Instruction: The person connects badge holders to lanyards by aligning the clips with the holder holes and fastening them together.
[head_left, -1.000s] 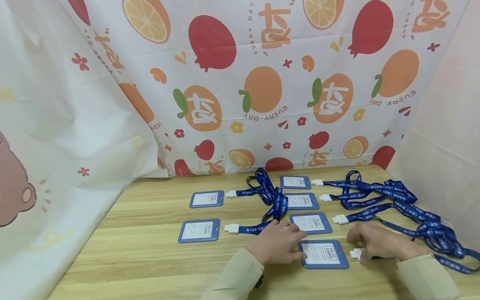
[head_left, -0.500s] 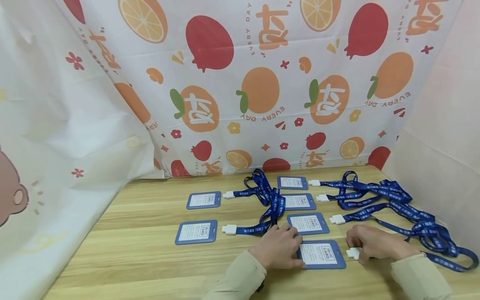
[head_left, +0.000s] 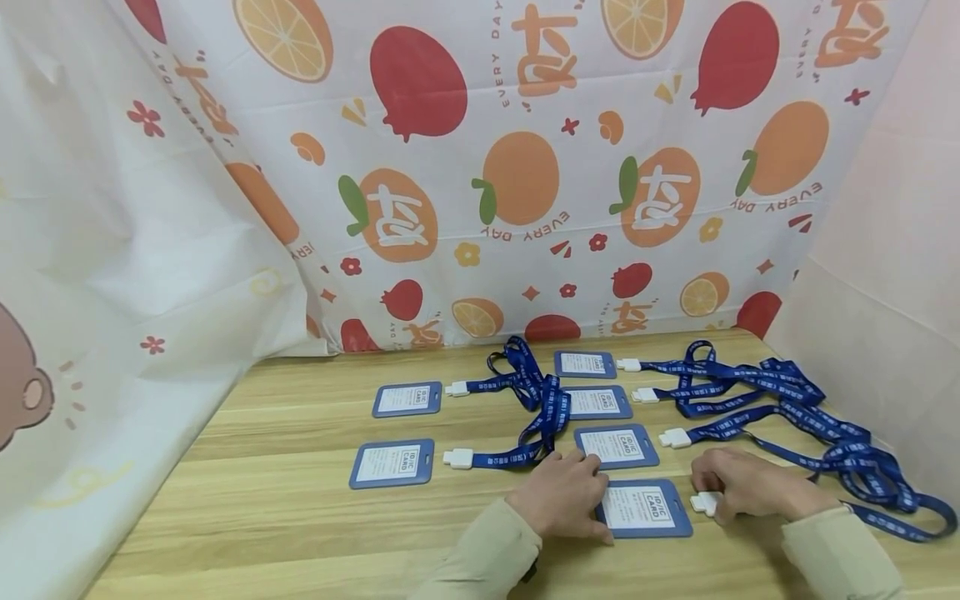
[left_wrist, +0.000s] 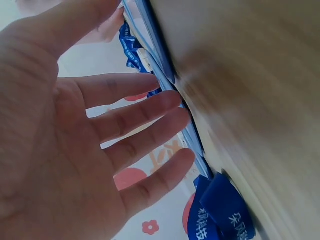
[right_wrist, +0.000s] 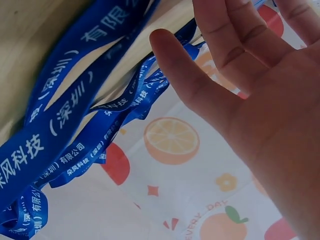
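Near the table's front lies a blue ID card holder (head_left: 641, 510) with a white card inside. My left hand (head_left: 562, 496) rests at its left edge, the fingers fairly straight; in the left wrist view the left palm (left_wrist: 60, 145) holds nothing. To the right, my right hand (head_left: 753, 483) pinches the white clip (head_left: 705, 502) of a blue lanyard (head_left: 896, 523), beside the holder's slotted end. The right wrist view shows my right hand (right_wrist: 270, 100) next to lanyard straps (right_wrist: 55, 120); the pinching fingertips fall outside that view.
Behind it lie more holders (head_left: 618, 446) in a column, with clips and tangled lanyards (head_left: 817, 425) to their right. Two holders (head_left: 392, 463) sit on the left with lanyards (head_left: 517, 457) beside them. A fruit-print sheet (head_left: 525, 192) hangs at the wooden table's back edge.
The left hand's fingers have drawn closer together at the holder's left edge. The right hand stays at the clip with only slight movement. The head view has shifted a little.
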